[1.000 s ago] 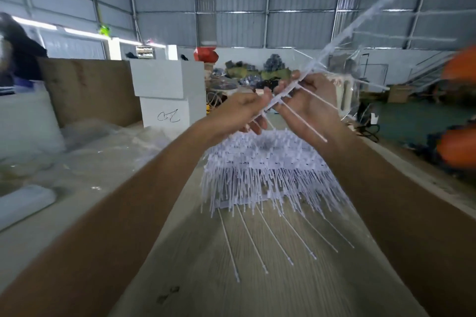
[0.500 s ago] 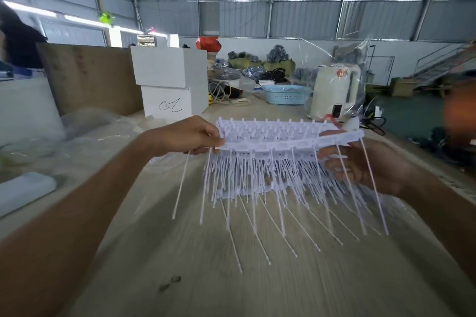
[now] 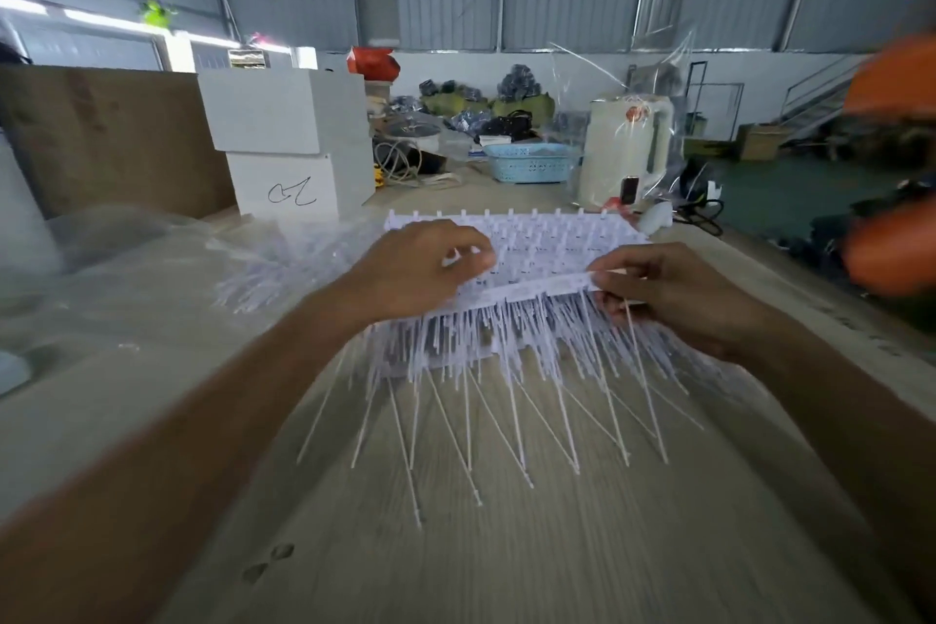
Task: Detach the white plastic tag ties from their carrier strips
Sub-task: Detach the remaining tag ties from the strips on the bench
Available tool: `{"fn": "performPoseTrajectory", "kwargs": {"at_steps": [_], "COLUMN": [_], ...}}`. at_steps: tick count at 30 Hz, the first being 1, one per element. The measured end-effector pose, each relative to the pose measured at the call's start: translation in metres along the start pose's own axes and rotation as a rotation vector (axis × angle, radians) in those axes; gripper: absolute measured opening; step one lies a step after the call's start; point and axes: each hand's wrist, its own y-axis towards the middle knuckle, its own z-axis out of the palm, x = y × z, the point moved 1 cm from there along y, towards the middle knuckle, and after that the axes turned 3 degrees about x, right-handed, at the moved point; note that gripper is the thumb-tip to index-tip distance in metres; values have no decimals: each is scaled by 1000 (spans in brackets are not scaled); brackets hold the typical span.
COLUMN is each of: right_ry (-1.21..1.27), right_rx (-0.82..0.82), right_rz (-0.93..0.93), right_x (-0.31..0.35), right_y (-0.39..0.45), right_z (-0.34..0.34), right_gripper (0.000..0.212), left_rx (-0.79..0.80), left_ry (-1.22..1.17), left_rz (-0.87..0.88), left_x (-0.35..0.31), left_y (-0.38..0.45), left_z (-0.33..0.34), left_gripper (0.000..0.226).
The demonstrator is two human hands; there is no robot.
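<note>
- A pale wooden worktop (image 3: pixel 506 562) is stretching through a metal-walled warehouse.
- A stack of white tag ties (image 3: pixel 532 319) is lying mid-worktop, thin tails fanning toward the viewer.
- The left hand (image 3: pixel 420 269) and right hand (image 3: pixel 673 294) are each pinching the top carrier strip (image 3: pixel 537 286).
- A blue basket (image 3: pixel 529 162) is sitting behind.

Thin, matt white plastic tag ties (image 3: pixel 511 350) are seen at frame centre upon a pale, wood-grained matt tabletop (image 3: pixel 506 547).

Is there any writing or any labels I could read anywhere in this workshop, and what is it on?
No printed word reads clearly.
Black handwritten scrawl on the lower white foam box: a looping mark, perhaps "CL", not certain.
Red round sticker on the cream plastic appliance: too blurred to read.
</note>
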Motion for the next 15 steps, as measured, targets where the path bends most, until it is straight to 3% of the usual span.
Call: {"fn": "performPoseTrajectory", "kwargs": {"at_steps": [4, 7, 11, 15], "right_ry": [86, 121, 29, -195], "right_rx": [-11, 45, 156, 127], "right_rz": [-54, 25, 127, -71], "right_x": [10, 16, 24, 36], "right_y": [-11, -19, -28, -38], "right_z": [12, 21, 24, 24], "right_gripper": [10, 13, 22, 18], "left_rx": [60, -75, -173, -161], "left_ry": [-345, -391, -357, -487], "left_rz": [-34, -80, -2, -31], "left_x": [-46, -52, -54, -53], "left_y": [4, -4, -11, -20], "left_z": [39, 50, 40, 38], "left_gripper": [26, 26, 12, 20]}}
